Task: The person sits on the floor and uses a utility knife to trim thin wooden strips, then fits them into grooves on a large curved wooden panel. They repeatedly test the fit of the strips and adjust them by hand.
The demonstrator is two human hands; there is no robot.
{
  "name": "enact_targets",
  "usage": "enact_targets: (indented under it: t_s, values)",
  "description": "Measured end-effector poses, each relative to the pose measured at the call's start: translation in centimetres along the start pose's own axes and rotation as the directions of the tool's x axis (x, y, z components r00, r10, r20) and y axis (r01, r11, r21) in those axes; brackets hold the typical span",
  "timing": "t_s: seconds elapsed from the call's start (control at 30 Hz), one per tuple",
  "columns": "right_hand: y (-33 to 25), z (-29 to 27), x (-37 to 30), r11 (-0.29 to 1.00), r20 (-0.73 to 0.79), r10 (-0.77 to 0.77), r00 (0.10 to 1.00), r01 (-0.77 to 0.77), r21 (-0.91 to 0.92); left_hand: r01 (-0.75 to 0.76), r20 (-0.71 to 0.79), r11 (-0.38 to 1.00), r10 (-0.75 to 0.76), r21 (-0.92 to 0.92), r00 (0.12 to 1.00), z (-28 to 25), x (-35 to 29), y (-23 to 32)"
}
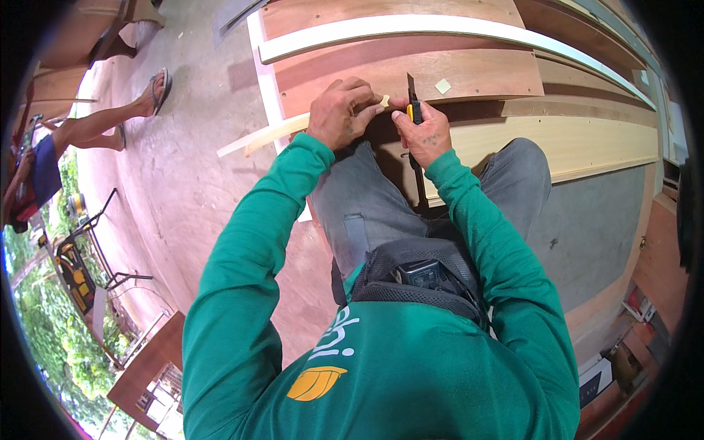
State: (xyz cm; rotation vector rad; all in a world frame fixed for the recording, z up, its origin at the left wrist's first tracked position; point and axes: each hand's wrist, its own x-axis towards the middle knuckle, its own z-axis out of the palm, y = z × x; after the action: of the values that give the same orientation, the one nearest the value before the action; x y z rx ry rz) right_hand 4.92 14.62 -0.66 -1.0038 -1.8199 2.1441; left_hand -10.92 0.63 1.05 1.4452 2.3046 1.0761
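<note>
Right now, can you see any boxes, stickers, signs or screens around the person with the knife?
Shirt logo: on the green shirt, an orange leaf shape under white marks.
Small square tag: on the brown board past the right hand, pale cream.
Boxes: lower right edge, white and dark, too blurred to describe.
No screens or signs show.

- Left hand (pixel 342 111): fingers curled and closed, knuckles up, positioned just left of the knee (pixel 367 172).
- Right hand (pixel 425 133): closed in a fist grip, thumb side forward, just right of and above the knee.
- Both forearms: green-sleeved, extended forward, converging above the knee; hands nearly touching.
</note>
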Motion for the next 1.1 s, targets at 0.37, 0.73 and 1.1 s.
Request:
enact_targets:
  t_s: [0.37,0.73,1.1]
  values:
    - [0.0,0.2,0.1,1.000,-0.016,-0.007,1.000,0.007,-0.010,0.031,0.008,0.999,-0.031,0.007,0.999,0.2,0.0,-0.3]
    - [-1.3,-0.4,-0.7,0.877,-0.016,-0.266,0.964,0.236,-0.418,0.071,0.048,0.997,-0.069,-0.028,0.996,0.0,0.1,-0.2]
    - [1.5,-0.6,-1.3,0.765,-0.020,-0.090,0.996,0.056,-0.642,0.049,0.004,0.996,-0.049,-0.075,0.999,0.0,0.0,0.0]
